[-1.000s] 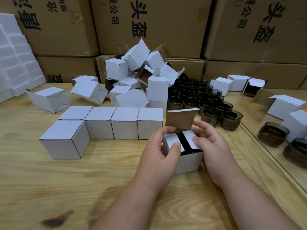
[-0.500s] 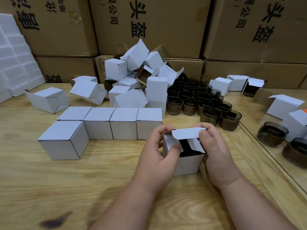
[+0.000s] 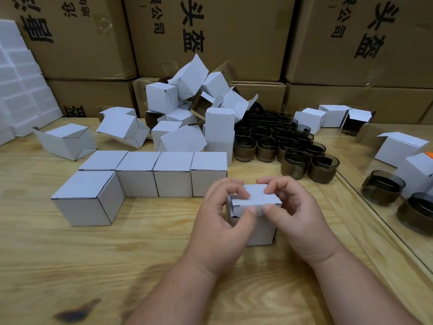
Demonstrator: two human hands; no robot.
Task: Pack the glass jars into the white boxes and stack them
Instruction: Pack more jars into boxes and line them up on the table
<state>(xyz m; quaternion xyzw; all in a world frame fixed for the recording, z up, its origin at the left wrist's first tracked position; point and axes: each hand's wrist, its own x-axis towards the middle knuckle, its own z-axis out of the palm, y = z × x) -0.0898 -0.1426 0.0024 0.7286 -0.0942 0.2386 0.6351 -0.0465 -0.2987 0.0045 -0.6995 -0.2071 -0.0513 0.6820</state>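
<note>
A small white box point(image 3: 256, 199) stands on the wooden table in front of me, its top lid folded down flat. My left hand point(image 3: 222, 219) grips its left side, fingers curled over the lid and thumb on the front flap. My right hand point(image 3: 295, 214) holds the right side, fingertips on the lid and thumb at the front edge. The jar inside is hidden. A row of closed white boxes point(image 3: 173, 174) sits just behind on the left, with one more closed box point(image 3: 89, 200) in front of its left end. Dark glass jars point(image 3: 281, 141) cluster behind on the right.
A heap of empty unfolded white boxes point(image 3: 187, 109) lies at the back centre. More boxes point(image 3: 398, 148) and jars point(image 3: 382, 186) appear at the right beyond a glass edge. Large brown cartons point(image 3: 210, 38) wall the back. White foam blocks point(image 3: 21, 90) stand at the far left.
The box's side flaps were pressed in, then the upright lid came down. It now lies flat over the opening and covers the jar, with both hands at its front edge.
</note>
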